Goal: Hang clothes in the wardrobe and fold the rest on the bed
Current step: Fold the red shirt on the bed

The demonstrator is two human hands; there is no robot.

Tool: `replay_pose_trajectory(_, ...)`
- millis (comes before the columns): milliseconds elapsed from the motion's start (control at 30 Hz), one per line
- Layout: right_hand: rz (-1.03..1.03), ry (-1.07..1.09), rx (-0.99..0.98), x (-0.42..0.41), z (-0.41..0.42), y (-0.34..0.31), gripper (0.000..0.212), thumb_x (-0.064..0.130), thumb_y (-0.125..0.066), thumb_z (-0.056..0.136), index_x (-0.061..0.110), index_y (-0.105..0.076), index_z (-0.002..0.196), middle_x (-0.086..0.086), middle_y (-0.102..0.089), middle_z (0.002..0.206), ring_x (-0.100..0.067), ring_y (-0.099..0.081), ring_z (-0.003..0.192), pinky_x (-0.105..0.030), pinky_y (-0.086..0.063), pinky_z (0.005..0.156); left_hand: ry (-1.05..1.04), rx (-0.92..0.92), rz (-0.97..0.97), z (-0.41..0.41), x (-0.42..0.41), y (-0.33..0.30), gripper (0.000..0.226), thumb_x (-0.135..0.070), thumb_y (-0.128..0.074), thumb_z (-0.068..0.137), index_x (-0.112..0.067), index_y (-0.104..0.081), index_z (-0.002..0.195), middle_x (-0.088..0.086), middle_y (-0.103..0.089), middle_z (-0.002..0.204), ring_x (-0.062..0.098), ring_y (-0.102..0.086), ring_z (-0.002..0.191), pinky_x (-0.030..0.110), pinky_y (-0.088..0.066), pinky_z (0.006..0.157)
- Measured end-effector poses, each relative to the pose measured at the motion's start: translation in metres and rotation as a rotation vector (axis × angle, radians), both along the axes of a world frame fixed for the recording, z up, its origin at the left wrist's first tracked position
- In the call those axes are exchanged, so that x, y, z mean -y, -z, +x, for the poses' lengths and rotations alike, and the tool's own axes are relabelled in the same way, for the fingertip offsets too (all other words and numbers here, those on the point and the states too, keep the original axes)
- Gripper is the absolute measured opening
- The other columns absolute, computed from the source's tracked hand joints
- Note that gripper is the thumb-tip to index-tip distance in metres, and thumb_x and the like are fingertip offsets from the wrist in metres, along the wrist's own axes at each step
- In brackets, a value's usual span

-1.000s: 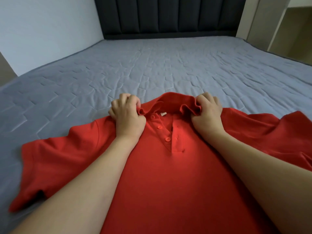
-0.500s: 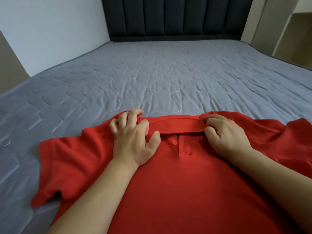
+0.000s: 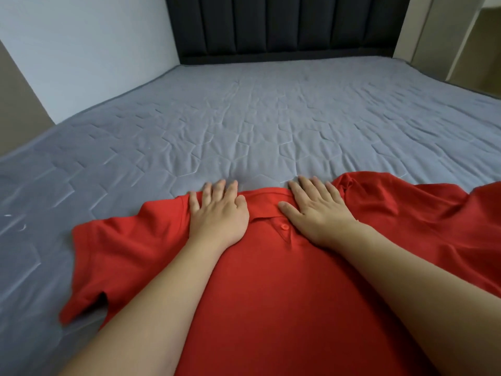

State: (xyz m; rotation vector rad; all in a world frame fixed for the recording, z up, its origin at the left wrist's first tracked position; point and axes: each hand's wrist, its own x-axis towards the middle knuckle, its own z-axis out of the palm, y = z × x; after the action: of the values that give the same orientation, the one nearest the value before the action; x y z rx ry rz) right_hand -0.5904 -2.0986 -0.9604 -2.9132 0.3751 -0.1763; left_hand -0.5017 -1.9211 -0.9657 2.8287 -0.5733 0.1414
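A red polo shirt lies front side up on the grey quilted bed, collar towards the headboard. My left hand presses flat on the shirt's left shoulder beside the collar, fingers straight, tips reaching onto the bed cover. On the other side of the collar my right hand lies flat too, thumb near the top button. The collar is flat between both hands. The left sleeve is spread out; the right sleeve is rumpled.
A dark padded headboard stands at the far end of the bed. A pale wall runs along the left side. Beige wardrobe panels rise at the far right, past the bed's edge.
Both hands let go of the collar they gripped and now lie flat on the shirt. The collar went from raised to folded flat, and the view shifted nearer to the bed.
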Motion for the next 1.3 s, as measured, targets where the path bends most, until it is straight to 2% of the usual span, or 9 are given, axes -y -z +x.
replay_pose_trajectory(267,-0.051,0.243,-0.432,-0.022,0.014,-0.028,0.073,0.059,-0.023,0.087,0.038,0.008,0.149,-0.002,0.023,0.157,-0.030,0.022,0.144,-0.067,0.017,0.105,-0.036,-0.056,0.230,-0.001,-0.094,-0.010,0.074,-0.069,0.000,0.086,-0.035,0.006,0.152,-0.001,0.007,0.162,0.017,0.012,0.148,0.042,0.012,0.118)
replay_pose_trajectory(367,-0.307,0.055,-0.201,-0.065,0.028,-0.040,0.064,0.027,-0.028,0.092,0.012,-0.010,0.152,-0.014,0.003,0.160,-0.035,-0.002,0.146,-0.061,0.009,0.112,-0.077,-0.122,0.178,0.002,-0.124,-0.008,0.072,-0.069,-0.002,0.086,-0.041,0.006,0.151,-0.001,0.004,0.163,0.016,0.010,0.148,0.041,0.010,0.118)
replay_pose_trajectory(500,0.077,-0.190,0.067,-0.138,0.036,-0.034,0.061,0.028,-0.035,0.093,0.018,-0.019,0.151,-0.006,-0.014,0.159,-0.020,-0.010,0.146,-0.047,0.003,0.117,-0.055,-0.192,0.094,0.009,-0.115,-0.012,0.065,-0.063,-0.018,0.094,-0.040,0.002,0.152,0.000,0.004,0.163,0.017,0.010,0.148,0.042,0.010,0.118)
replay_pose_trajectory(633,-0.043,-0.079,0.115,-0.153,0.031,0.000,0.062,0.049,-0.018,0.097,0.022,-0.012,0.153,-0.002,-0.007,0.161,-0.020,0.000,0.148,-0.044,0.010,0.117,-0.055,-0.227,-0.007,0.015,-0.130,-0.036,0.073,-0.046,-0.048,0.092,-0.028,-0.014,0.153,0.005,-0.008,0.162,0.023,-0.005,0.148,0.040,-0.006,0.120)
replay_pose_trajectory(767,-0.065,-0.046,0.098,-0.152,0.037,0.001,0.063,0.053,-0.014,0.096,0.027,-0.010,0.153,-0.001,-0.003,0.161,-0.019,0.002,0.148,-0.042,0.012,0.117,-0.530,0.047,-0.339,-0.007,-0.209,-0.045,0.062,-0.049,-0.049,0.079,-0.020,-0.049,0.134,0.013,-0.037,0.143,0.034,-0.034,0.131,0.045,-0.029,0.109)
replay_pose_trajectory(900,-0.077,-0.036,0.054,-0.156,0.038,0.000,0.064,0.054,-0.012,0.095,0.028,-0.007,0.153,-0.001,0.000,0.161,-0.019,0.004,0.148,-0.042,0.012,0.117,-0.517,-0.425,-0.778,-0.028,-0.225,-0.045,0.073,-0.060,-0.052,0.066,-0.008,-0.066,0.114,0.013,-0.068,0.113,0.028,-0.063,0.105,0.041,-0.048,0.095)
replay_pose_trajectory(1100,-0.084,-0.037,0.026,-0.155,0.037,-0.004,0.063,0.054,-0.013,0.095,0.029,-0.006,0.153,-0.001,0.000,0.161,-0.019,0.004,0.148,-0.043,0.009,0.118,-0.583,-0.328,-1.007,-0.020,-0.201,-0.048,0.026,-0.024,-0.048,0.090,-0.005,-0.060,0.102,0.015,-0.068,0.094,0.032,-0.066,0.081,0.040,-0.056,0.068)
replay_pose_trajectory(1233,-0.084,-0.031,0.045,-0.155,0.037,-0.002,0.064,0.054,-0.013,0.095,0.028,-0.007,0.153,-0.001,-0.001,0.161,-0.019,0.003,0.148,-0.043,0.008,0.118,-0.547,-0.076,-0.675,-0.038,-0.222,-0.035,0.023,-0.029,-0.048,0.096,-0.007,-0.053,0.097,0.016,-0.063,0.107,0.036,-0.060,0.099,0.041,-0.046,0.082)
replay_pose_trajectory(1300,-0.097,-0.022,0.043,-0.155,0.037,-0.001,0.065,0.054,-0.013,0.094,0.028,-0.007,0.153,-0.002,-0.001,0.161,-0.020,0.003,0.148,-0.043,0.008,0.118,-0.455,-0.222,-0.764,-0.054,-0.227,-0.031,0.031,-0.038,-0.057,0.089,-0.007,-0.055,0.093,0.013,-0.067,0.088,0.033,-0.066,0.079,0.039,-0.051,0.064)
